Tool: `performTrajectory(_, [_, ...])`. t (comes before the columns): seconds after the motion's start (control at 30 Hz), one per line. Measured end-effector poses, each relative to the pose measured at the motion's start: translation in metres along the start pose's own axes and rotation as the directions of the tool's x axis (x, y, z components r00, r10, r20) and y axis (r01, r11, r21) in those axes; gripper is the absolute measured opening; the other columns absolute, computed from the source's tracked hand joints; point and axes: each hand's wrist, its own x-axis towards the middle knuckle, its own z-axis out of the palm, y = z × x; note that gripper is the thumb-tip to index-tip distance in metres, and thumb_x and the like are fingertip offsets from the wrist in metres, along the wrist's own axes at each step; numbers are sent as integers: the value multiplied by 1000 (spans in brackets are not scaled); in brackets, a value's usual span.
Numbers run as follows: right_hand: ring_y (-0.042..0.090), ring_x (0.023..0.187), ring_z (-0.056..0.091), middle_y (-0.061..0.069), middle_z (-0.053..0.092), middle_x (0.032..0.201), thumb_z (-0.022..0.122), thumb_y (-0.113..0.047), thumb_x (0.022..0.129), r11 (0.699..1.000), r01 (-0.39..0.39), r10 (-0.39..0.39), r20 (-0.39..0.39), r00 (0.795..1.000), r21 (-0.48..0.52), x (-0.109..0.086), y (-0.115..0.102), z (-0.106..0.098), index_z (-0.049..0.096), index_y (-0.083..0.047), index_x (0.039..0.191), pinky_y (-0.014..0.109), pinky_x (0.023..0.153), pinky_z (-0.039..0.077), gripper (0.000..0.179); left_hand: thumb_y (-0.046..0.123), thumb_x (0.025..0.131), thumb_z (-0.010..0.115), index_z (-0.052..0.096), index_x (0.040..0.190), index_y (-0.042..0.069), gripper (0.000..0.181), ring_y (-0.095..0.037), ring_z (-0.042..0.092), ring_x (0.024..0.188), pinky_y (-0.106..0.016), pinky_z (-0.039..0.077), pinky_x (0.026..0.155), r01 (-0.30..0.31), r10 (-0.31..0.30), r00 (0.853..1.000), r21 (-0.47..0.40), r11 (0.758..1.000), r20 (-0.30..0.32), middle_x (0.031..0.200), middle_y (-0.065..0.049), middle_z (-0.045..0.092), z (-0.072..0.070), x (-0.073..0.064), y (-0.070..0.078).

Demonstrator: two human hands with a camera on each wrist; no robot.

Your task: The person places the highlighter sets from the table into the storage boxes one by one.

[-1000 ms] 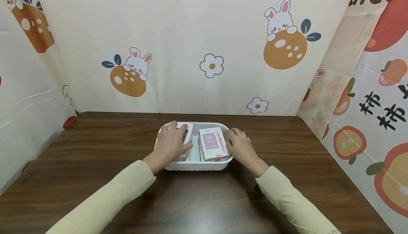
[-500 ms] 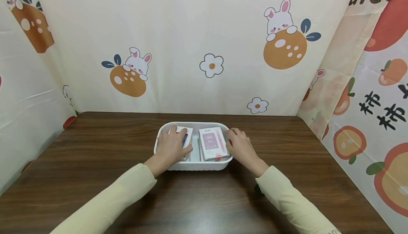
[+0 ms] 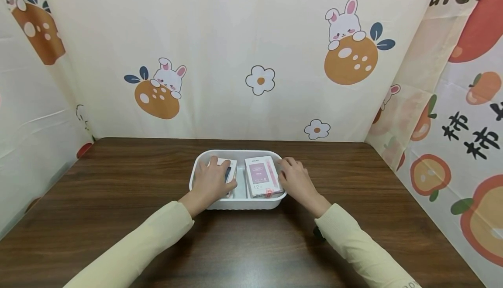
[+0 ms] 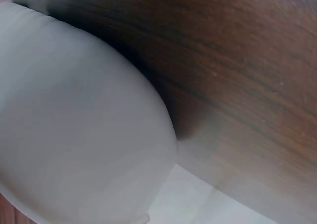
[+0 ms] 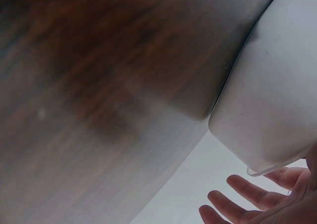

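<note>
A white plastic basket (image 3: 239, 206) stands on the table, with two white boxes inside. My left hand (image 3: 210, 181) lies over the left box (image 3: 233, 166), gripping it with the fingers across its top and left and the thumb at its right side; most of that box is covered. The right box (image 3: 260, 173) lies flat, showing a lilac panel, a pink stripe and a red seal. My right hand (image 3: 296, 179) touches the basket's right end. In the right wrist view its fingers (image 5: 242, 192) are spread loosely beside the basket wall (image 5: 277, 90).
The dark wood table (image 3: 251, 248) spreads around the basket. A printed curtain (image 3: 220, 30) rises behind the far edge, and more curtain (image 3: 440, 131) hangs at the right. The left wrist view shows mainly the basket's outer wall (image 4: 84, 120).
The left box has come down lower in the basket's left part with my left hand, uncovering more of the basket's left rim. My right hand has stayed in place.
</note>
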Motion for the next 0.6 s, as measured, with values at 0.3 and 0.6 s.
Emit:
performTrajectory(0.3, [40, 106, 52, 15, 55, 119, 50, -11, 86, 1000, -9, 9, 12, 1000, 1, 1, -1, -1, 58, -5, 119, 54, 82, 43, 34, 42, 77, 64, 56, 121, 10, 55, -48, 52, 90, -56, 43, 77, 19, -19, 999, 5, 1000, 35, 116, -22, 52, 0, 1, 0])
performTrajectory(0.6, [41, 106, 52, 16, 55, 119, 48, -11, 86, 1000, -10, 10, 19, 1000, -1, 0, -1, -2, 58, -5, 119, 54, 81, 43, 35, 45, 79, 62, 55, 121, 9, 55, -48, 50, 97, -58, 46, 74, 25, -24, 998, -14, 1000, 63, 118, -22, 50, -1, 2, -1])
